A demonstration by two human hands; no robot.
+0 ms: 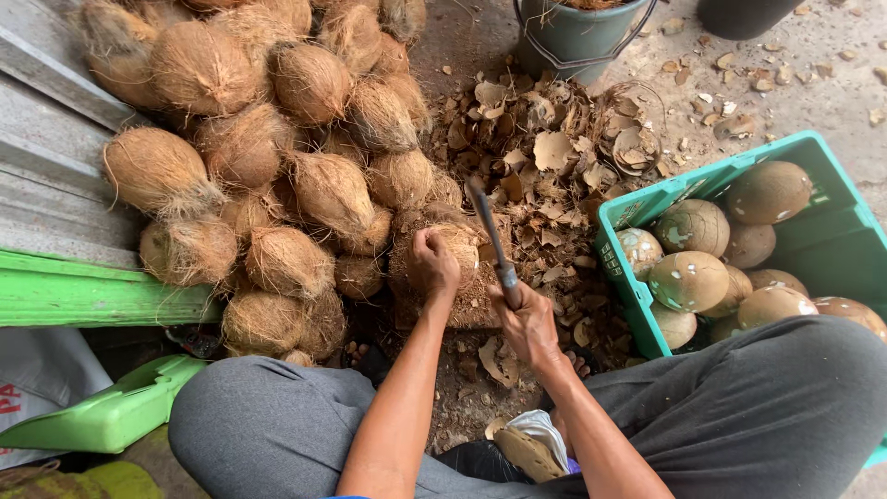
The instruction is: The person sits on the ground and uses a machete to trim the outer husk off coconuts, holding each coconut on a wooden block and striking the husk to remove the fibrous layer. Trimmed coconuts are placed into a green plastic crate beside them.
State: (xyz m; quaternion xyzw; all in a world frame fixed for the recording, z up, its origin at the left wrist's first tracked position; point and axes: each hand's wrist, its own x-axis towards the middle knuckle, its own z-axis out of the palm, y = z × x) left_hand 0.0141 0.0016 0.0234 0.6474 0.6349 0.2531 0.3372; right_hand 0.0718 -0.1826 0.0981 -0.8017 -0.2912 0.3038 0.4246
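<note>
Dusty ground (813, 92) is lying under everything, with brown shell bits (554, 152) spread about. Next, a big heap of hairy coconuts (268, 148) is sitting at the left. At the right, a green crate (832, 245) is holding peeled coconuts (688, 280). In the middle, the left hand (432, 263) is gripping a hairy coconut (462, 242) on a block (467, 300). Beside it, the right hand (528, 323) is clenching a knife (490, 236) whose blade is leaning over that coconut.

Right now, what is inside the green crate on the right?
The green crate holds husked coconuts, smooth and pale brown with white nicks, piled at least two deep. The person's knee covers its near corner, so the lower layers and crate floor are hidden.
</note>
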